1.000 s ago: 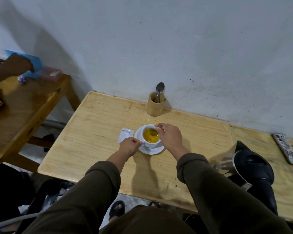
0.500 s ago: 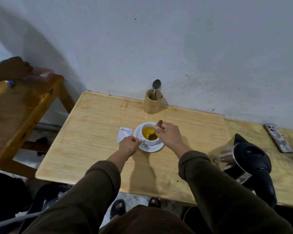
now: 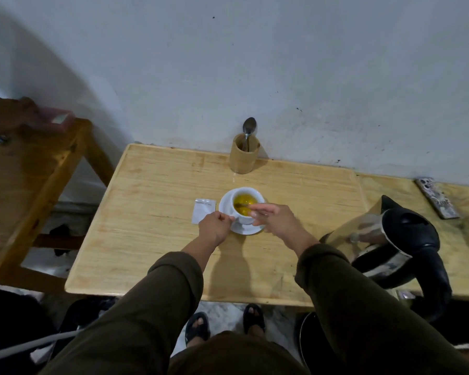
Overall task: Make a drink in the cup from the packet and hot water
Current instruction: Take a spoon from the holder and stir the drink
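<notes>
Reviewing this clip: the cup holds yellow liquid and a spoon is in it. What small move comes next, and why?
Probably another stirring turn: the right hand holds the spoon in the yellow drink, the left hand steadies the cup, and the packet lies beside the saucer.

Kettle (image 3: 398, 239) near right; bare table (image 3: 152, 239) left.

No text, brand, number or sign can be read anywhere. The small white rectangular packet (image 3: 202, 210) lying just left of the white ceramic cup (image 3: 245, 205) shows a blank face. The flat rectangular patterned object (image 3: 436, 197), well to the right of that cup, bears only a blurred pattern, no legible letters
</notes>
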A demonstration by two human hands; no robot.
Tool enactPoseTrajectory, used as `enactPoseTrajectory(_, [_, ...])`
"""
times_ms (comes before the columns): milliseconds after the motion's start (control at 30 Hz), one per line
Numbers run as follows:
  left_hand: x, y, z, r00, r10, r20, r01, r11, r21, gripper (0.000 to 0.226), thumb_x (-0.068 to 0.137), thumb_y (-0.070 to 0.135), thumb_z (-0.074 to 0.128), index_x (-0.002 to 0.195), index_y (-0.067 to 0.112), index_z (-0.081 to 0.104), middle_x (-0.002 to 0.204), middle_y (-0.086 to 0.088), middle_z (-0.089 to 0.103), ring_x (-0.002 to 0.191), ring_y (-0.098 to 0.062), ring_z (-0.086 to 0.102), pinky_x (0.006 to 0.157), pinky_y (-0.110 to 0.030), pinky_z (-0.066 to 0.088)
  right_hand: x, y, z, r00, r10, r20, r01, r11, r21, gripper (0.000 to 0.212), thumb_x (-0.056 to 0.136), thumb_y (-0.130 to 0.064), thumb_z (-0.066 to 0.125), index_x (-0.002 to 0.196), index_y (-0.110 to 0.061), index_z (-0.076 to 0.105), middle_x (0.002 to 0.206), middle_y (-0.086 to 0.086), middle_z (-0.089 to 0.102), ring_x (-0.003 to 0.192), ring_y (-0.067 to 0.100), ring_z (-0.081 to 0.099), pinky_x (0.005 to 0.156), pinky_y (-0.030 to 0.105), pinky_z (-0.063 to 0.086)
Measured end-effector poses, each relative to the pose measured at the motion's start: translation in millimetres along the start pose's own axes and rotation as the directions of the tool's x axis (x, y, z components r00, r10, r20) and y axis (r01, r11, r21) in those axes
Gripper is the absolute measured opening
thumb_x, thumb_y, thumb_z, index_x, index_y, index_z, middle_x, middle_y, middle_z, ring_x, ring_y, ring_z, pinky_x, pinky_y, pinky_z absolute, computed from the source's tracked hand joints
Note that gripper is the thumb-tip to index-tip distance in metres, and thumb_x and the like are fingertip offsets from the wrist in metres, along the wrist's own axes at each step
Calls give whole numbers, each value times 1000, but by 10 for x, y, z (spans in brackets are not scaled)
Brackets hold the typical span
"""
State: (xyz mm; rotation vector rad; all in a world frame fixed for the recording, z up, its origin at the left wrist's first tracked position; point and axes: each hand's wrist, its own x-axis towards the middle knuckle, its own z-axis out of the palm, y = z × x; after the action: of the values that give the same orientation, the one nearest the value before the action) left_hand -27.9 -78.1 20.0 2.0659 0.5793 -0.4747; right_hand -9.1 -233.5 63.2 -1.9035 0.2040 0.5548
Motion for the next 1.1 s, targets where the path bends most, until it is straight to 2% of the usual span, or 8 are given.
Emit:
enactPoseTrajectory(133, [25, -17, 10, 1000, 16, -7, -16, 1000, 8, 42, 93, 42, 51, 111, 6, 65, 118, -12, 69, 114, -28, 60, 94, -31, 43, -81, 113, -24, 994, 97, 54, -103, 988, 116, 22, 87, -6, 60, 83, -24, 71, 96, 9, 71, 77, 17, 62, 55, 21, 35])
enactPoseTrajectory(267, [27, -24, 0, 1000, 27, 1, -27, 1000, -3, 42, 94, 41, 50, 112, 6, 64, 119, -11, 68, 114, -28, 59, 95, -31, 43, -182, 165, -40, 986, 154, 59, -162, 971, 176, 21, 89, -7, 52, 91, -15, 72, 92, 8, 72, 75, 17, 64, 61, 26, 37])
enactPoseTrajectory(367, [15, -31, -7, 999, 47, 5, -47, 999, -6, 42, 94, 40, 50, 114, 6, 64, 121, -12, 67, 116, -29, 58, 96, -32, 43, -252, 254, -36, 985, 171, 16, -171, 971, 170, 15, 86, -14, 60, 82, -17, 74, 86, 7, 75, 81, 21, 61, 72, 30, 42])
enactPoseTrajectory(500, [12, -44, 3, 998, 63, 4, -63, 998, -4, 43, 95, 39, 49, 116, 5, 62, 123, -13, 66, 118, -30, 56, 97, -33, 41, -335, 353, -37, 988, 156, -5, -155, 985, 79, 15, 84, -8, 64, 74, -19, 68, 79, 12, 68, 73, 22, 54, 50, 23, 37])
enactPoseTrajectory(700, [-2, -62, 29, 998, 67, -18, -68, 998, -16, 42, 95, 39, 49, 116, 5, 62, 121, -13, 66, 117, -31, 57, 97, -33, 42, -314, 576, -86, 977, 208, -46, -200, 970, 141, 27, 79, -1, 69, 71, -19, 51, 58, -5, 72, 61, 14, 53, 46, 21, 33])
enactPoseTrajectory(800, [-17, -85, 49, 997, 59, -40, -61, 997, -56, 42, 94, 40, 50, 113, 6, 63, 117, -13, 68, 113, -30, 59, 95, -33, 43, -276, 663, -120, 975, 216, -50, -202, 959, 197, 24, 79, -1, 70, 71, -17, 54, 71, 5, 69, 68, 18, 53, 52, 24, 35])
enactPoseTrajectory(967, [-15, -121, 89, 998, 31, -64, -39, 990, -135, 40, 91, 43, 53, 111, 10, 65, 116, -8, 68, 111, -27, 59, 92, -33, 44, -135, 747, -176, 958, 246, -147, -199, 940, 277, 13, 83, 0, 66, 89, -12, 64, 75, 1, 71, 73, 13, 60, 62, 21, 44])
enactPoseTrajectory(1100, [-11, -131, 126, 996, -9, -94, -8, 983, -184, 40, 89, 44, 56, 108, 10, 66, 114, -8, 69, 109, -26, 61, 87, -32, 45, 48, 854, -250, 921, 310, -237, -245, 931, 270, 13, 85, 0, 63, 94, -9, 63, 94, 10, 66, 89, 25, 62, 81, 35, 53])
